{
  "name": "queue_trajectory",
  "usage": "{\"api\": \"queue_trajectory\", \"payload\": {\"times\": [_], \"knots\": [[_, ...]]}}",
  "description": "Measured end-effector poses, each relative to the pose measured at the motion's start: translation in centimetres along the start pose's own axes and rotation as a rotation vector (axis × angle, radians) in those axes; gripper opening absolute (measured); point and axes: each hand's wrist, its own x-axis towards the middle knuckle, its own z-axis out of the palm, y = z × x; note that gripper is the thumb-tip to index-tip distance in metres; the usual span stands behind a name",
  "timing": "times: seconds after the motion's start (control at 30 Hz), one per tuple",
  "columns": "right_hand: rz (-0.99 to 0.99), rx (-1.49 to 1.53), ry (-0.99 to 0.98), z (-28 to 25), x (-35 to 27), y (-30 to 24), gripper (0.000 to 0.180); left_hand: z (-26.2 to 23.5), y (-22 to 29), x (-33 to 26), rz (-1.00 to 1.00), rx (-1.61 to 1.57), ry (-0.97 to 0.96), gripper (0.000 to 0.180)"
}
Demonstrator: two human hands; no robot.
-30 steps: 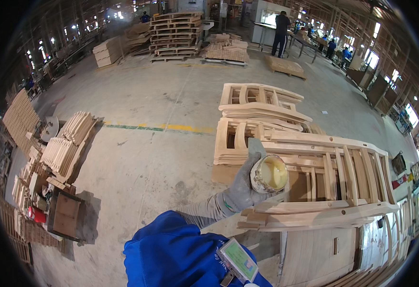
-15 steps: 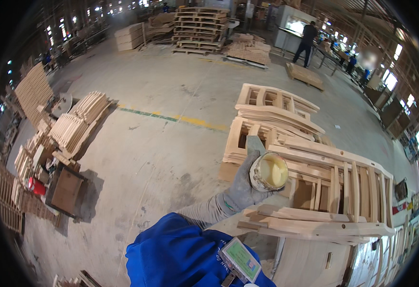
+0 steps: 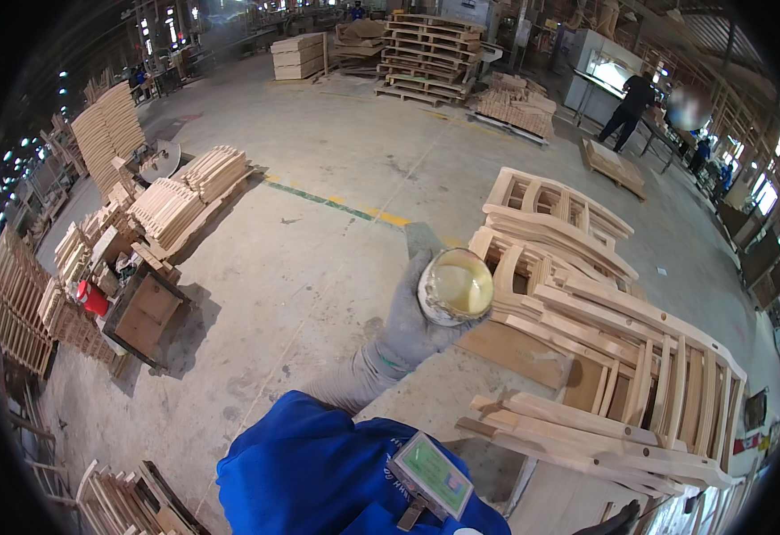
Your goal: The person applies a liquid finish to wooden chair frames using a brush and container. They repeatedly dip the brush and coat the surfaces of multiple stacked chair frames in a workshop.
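Observation:
My left hand (image 3: 408,312), in a grey glove, is closed around a small round tub (image 3: 455,287) with a smeared rim. Pale yellow, creamy stuff lies inside the tub. A flat grey piece (image 3: 423,237) sticks up beyond the fingers beside the tub; its kind is unclear. Just right of the tub lie stacked curved wooden frames with slats (image 3: 640,374), pale and bare. My right hand cannot be made out. At the lower edge, right of my blue jacket, a dark long shape (image 3: 617,519) shows in part, too little to name.
At left, stacked wooden parts (image 3: 180,205) stand behind an open wooden box (image 3: 147,323) and a red container (image 3: 92,298). Pallets (image 3: 430,58) are piled at the back. A person in dark clothes (image 3: 629,111) stands at a bench far right. More wooden pieces (image 3: 123,504) lie lower left.
The view has swung, so the surroundings sit further right. My left hand with the tub has shifted left, away from over the wooden frames. The dark shape has come in at the lower edge.

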Motion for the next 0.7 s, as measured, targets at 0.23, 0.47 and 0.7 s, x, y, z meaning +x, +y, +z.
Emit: {"api": "queue_trajectory", "payload": {"times": [0.23,0.47,0.7], "knots": [[0.212,0.407,0.139,2.5,1.4,9.4,0.037,-5.6,2.6,2.2,0.221,0.280,-0.158,0.042],[0.402,0.286,0.628,-0.8,18.8,20.3,0.041,-4.0,2.8,4.9,0.228,0.100,0.267,0.047],[0.290,0.543,0.844,-0.5,20.8,18.0,0.026,-0.1,-0.2,4.1,0.224,0.178,0.336,0.036]]}}
